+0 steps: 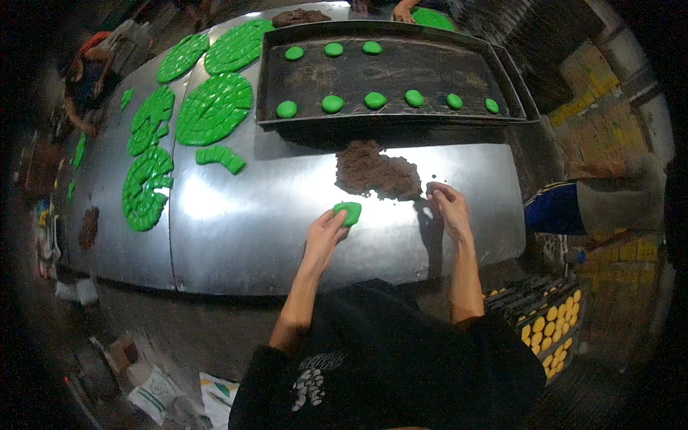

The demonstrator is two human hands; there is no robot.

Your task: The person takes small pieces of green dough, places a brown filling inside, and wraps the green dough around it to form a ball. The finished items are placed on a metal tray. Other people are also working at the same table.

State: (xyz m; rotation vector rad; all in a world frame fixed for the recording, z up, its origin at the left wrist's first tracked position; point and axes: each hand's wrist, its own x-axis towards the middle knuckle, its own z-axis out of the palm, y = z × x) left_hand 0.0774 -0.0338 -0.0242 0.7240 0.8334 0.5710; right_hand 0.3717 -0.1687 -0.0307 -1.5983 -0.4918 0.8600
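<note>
We see a black short-sleeved top (pixel 401 358) here, loose and dark all over, its sleeves ending above the elbows. On the chest there's a pale grey-white printed graphic (pixel 312 383), blotchy in shape and too small for us to make out. Both forearms are bare, and we spot no watch, ring or glove on the left hand (pixel 324 236) or the right hand (pixel 450 209).

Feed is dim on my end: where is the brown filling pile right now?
In the head view, the brown filling pile lies on the metal table just in front of the dark baking tray, up-left of the right hand.
</note>
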